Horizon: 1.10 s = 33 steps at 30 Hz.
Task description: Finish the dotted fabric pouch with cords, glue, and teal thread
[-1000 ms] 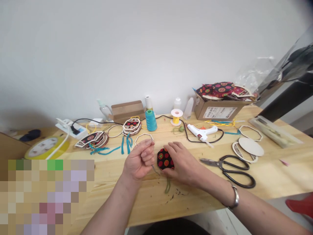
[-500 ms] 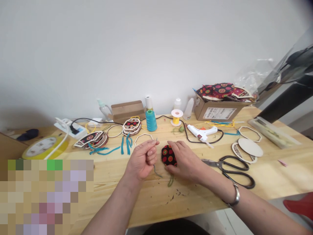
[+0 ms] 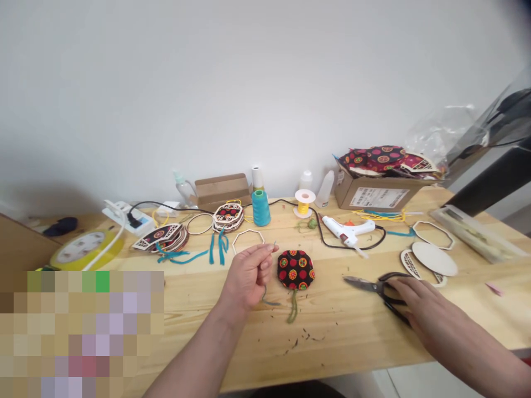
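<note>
My left hand [image 3: 249, 275] is closed, thumb and fingertips pinching a thin grey-green thread [image 3: 271, 302]. A short end sticks up at the fingertips and its tail trails onto the table below the fist. To the right of that hand lies a padded octagonal fabric piece [image 3: 296, 270], black with red and orange flower prints. An olive cord [image 3: 292, 308] runs down from its lower edge. Farther right, my right hand [image 3: 423, 309] has its fingers around the black handles of the scissors [image 3: 375, 286], whose blades point left on the table. The hand partly hides the handles.
Behind are a teal thread cone [image 3: 261, 209], a yellow spool [image 3: 305, 203], a corded white glue gun [image 3: 348, 229] and a cardboard box [image 3: 373, 193] of fabric pieces. Wooden frames [image 3: 228, 216] lie left; a white oval disc [image 3: 434, 258] lies near the scissors.
My right hand has left the fabric piece and moved right onto the scissors' handles. The fabric piece now lies uncovered. My left hand still pinches the thread. The view has shifted slightly.
</note>
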### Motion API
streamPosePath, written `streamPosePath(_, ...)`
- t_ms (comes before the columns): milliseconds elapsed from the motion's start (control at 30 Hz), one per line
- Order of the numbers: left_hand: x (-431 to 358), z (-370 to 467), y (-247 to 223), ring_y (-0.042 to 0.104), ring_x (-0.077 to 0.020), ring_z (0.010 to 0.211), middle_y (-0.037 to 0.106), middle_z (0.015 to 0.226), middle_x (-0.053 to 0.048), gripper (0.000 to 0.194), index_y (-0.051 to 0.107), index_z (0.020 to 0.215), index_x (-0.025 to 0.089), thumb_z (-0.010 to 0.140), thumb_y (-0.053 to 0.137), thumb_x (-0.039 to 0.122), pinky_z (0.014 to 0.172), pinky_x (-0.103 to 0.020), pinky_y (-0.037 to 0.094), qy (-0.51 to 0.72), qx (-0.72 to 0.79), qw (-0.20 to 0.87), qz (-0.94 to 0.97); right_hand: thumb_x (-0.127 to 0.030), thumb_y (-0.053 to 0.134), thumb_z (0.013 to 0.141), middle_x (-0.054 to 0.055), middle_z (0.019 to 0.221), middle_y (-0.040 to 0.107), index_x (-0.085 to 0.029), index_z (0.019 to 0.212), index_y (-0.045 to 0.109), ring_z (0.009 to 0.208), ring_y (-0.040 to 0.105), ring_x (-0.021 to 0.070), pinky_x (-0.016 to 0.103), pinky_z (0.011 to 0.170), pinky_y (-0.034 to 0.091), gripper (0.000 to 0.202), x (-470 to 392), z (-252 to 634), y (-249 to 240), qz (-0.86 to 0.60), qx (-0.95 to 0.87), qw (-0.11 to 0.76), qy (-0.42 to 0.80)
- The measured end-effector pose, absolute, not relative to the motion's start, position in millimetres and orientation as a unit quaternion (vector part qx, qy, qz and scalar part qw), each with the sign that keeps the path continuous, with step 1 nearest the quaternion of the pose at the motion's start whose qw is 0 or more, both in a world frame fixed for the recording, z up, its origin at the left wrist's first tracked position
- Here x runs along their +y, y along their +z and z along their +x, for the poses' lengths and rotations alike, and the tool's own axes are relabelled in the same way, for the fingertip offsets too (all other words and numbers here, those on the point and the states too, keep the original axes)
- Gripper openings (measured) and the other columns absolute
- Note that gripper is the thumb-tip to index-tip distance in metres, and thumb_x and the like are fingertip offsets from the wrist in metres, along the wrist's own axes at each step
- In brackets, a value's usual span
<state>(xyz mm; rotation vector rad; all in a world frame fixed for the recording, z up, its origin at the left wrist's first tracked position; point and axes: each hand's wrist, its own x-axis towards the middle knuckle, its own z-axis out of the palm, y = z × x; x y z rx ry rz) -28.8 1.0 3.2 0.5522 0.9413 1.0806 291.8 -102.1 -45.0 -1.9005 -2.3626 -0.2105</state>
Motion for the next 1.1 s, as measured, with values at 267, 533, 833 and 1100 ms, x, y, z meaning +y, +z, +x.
streamPosePath(267, -1, -28, 1, 0.021, 0.0008, 0.035, 0.032, 0.039, 0.010, 0.024, 0.068, 0.069, 0.009, 0.055, 0.078, 0.027, 0.035, -0.014, 0.010, 0.492, 0.433, 0.707, 0.266, -0.019, 0.050, 0.070, 0.008, 0.097, 0.064, -0.021, 0.099, 0.061, 0.085, 0.064, 0.0216, 0.030, 0.074, 0.053, 0.031, -95, 277, -10, -0.664, -0.735, 0.093, 0.102)
streamPosePath(533, -3, -26, -2, 0.020, 0.0010, 0.036, 0.029, 0.040, 0.010, 0.022, 0.069, 0.069, 0.009, 0.058, 0.077, 0.026, 0.037, -0.014, 0.010, 0.496, 0.423, 0.699, 0.295, -0.047, 0.057, 0.074, 0.006, 0.086, 0.060, -0.017, 0.093, 0.055, 0.079, 0.057, 0.0193, 0.027, 0.067, 0.048, 0.036, -91, 219, 28, -0.583, -0.639, 0.260, 0.429)
streamPosePath(833, -6, -25, -2, 0.020, 0.0011, 0.037, 0.031, 0.041, 0.010, 0.022, 0.070, 0.069, 0.009, 0.060, 0.077, 0.028, 0.038, -0.015, 0.010, 0.498, 0.418, 0.694, 0.310, -0.068, 0.041, 0.076, 0.002, 0.067, 0.050, -0.015, 0.082, 0.057, 0.059, 0.045, 0.0118, 0.024, 0.055, 0.043, 0.056, -73, 181, 51, -0.516, -0.658, 0.182, 0.517)
streamPosePath(1100, -9, -23, 4, 0.023, 0.0009, 0.036, 0.037, 0.041, 0.008, 0.022, 0.068, 0.066, 0.010, 0.057, 0.078, 0.028, 0.037, -0.015, 0.011, 0.483, 0.429, 0.696, 0.314, -0.075, 0.034, 0.074, -0.004, 0.058, 0.036, -0.014, 0.073, 0.050, 0.049, 0.039, 0.0073, 0.022, 0.049, 0.041, 0.063, -57, 170, 39, -0.518, -0.630, 0.137, 0.563)
